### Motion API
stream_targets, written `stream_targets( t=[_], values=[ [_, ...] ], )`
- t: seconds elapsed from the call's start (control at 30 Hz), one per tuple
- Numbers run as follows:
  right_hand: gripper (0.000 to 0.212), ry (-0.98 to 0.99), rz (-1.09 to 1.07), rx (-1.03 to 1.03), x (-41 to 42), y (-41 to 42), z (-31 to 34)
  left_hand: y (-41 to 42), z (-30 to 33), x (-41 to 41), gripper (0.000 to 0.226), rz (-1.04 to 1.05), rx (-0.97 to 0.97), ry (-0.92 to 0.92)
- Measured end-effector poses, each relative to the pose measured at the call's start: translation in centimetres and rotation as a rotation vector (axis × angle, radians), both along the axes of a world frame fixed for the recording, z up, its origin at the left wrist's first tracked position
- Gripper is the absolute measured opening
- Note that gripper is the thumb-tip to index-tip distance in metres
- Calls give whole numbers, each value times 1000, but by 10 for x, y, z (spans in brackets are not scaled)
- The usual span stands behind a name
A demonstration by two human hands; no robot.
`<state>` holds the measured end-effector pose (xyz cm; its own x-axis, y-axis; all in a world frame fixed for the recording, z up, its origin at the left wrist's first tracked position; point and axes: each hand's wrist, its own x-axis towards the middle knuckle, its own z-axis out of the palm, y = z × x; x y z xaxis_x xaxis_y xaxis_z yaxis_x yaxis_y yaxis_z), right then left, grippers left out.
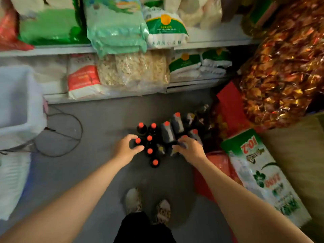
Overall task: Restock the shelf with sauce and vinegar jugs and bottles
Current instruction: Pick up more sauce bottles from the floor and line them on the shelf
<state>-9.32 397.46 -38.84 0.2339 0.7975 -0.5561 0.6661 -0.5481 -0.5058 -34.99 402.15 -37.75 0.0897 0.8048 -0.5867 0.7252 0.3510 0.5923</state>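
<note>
Reaching down, the left hand (127,148) curls around a red-capped bottle (138,141) in the floor cluster; the right hand (188,148) grips a jug (182,143). Better to lift straight up, sparing the neighbouring bottles.

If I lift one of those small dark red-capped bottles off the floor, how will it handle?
The red-capped bottle is narrow and upright, so likely tippy if nudged. Dark contents suggest it is full, probably heavy for its size. Neighbours stand close, so one might topple.
</note>
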Motion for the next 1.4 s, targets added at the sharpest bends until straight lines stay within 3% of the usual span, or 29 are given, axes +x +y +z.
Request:
stream_targets(
  t=[0.2, 0.4, 0.67, 0.8, 0.97, 1.3, 1.4],
  values=[
    [44, 167, -126, -64, -14, -53, -145, -51, -143, -11, 42, 135, -143, -93],
    [51, 282, -190, 37, -32, -78, -280, -56, -269, 7, 34, 251, -157, -267],
    [60, 451, -198, 152, -58, -82, -412, -33, -400, 30, 57, 131, -93, -410],
    [54, 497, -246, 226, -63, -84, -445, -24, -435, 32, 59, 84, -32, -436],
    [60, 522, -249, 227, -62, -86, -455, -15, -454, 33, 58, 47, 24, -448],
    [52, 694, -264, 194, -61, -66, -446, -2, -459, 30, 36, -87, -21, -440],
    [45, 746, -276, 203, -58, -63, -444, 2, -456, 30, 40, -99, -45, -461]
  ],
)
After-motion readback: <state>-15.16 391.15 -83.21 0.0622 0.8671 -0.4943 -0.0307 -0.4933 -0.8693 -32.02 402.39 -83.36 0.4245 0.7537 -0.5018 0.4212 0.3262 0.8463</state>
